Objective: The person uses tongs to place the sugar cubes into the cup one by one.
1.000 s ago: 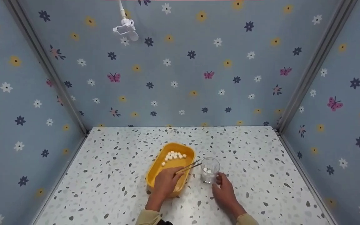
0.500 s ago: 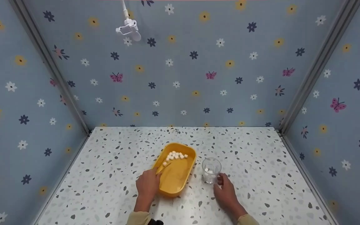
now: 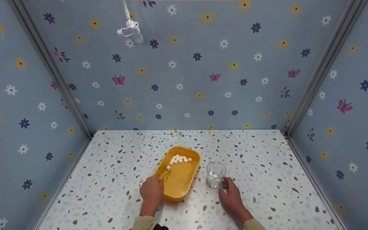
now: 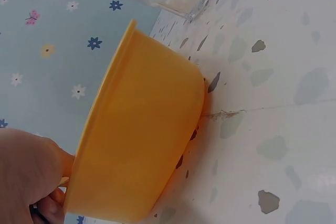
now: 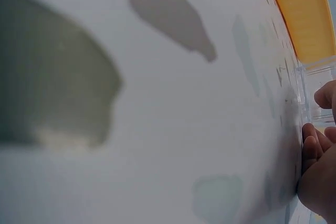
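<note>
Pinching tweezers [image 3: 166, 174]: left hand [image 3: 152, 189]. Right hand [image 3: 231, 195]: grip unclear. Tray [image 3: 182, 179] cubes [image 3: 180, 159]: head view only.

The tray [image 3: 179, 182] is coloured yellow, the cubes [image 3: 180, 159] white, the glass [image 3: 216, 174] clear. The white desk [image 3: 251, 153] is flecked with grey and green. Blue walls [image 3: 187, 28] are printed with white, yellow and navy flowers [image 3: 224, 43] and pink butterflies [image 3: 215, 77].

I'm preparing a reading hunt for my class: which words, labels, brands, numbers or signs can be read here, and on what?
None can be read in any view.
The tray and glass show no lettering; the wall is printed with flowers and butterflies, and the table is speckled.
Any tiny marking on the tweezers would be too small to read.
</note>
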`<state>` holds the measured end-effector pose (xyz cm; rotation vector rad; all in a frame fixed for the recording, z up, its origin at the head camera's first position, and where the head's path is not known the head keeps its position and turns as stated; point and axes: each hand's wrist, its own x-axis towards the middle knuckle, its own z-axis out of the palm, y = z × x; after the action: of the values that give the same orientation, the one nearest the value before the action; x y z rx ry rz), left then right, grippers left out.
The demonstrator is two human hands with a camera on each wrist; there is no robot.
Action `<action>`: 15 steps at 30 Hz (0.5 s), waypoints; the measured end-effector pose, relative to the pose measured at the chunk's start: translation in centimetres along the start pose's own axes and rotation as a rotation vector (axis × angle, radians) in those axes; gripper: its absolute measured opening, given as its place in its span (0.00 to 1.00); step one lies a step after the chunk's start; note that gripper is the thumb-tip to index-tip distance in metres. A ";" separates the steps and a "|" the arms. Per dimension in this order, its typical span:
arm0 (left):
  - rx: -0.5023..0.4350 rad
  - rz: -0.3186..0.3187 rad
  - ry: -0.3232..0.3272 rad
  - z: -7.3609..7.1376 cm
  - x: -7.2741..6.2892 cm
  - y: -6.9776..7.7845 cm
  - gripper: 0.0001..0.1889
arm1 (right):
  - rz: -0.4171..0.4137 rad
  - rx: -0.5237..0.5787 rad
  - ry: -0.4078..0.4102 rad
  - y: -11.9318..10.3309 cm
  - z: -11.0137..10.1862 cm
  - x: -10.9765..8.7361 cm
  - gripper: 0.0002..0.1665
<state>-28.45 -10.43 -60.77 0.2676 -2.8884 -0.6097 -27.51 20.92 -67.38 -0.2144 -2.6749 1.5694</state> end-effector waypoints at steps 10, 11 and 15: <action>0.031 -0.032 -0.026 -0.1 0.4 0.4 0.12 | 0.001 0.019 -0.017 -0.1 -0.1 -0.2 0.27; 0.031 -0.029 -0.027 -0.2 0.5 0.4 0.11 | 0.004 0.017 -0.018 -0.1 -0.1 -0.2 0.27; 0.039 -0.025 -0.033 -0.1 0.8 0.5 0.12 | -0.009 0.007 -0.011 -0.6 -0.1 -0.3 0.32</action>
<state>-29.24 -10.14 -60.36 0.3022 -2.9357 -0.5684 -27.28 20.65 -66.76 -0.1936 -2.6738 1.5815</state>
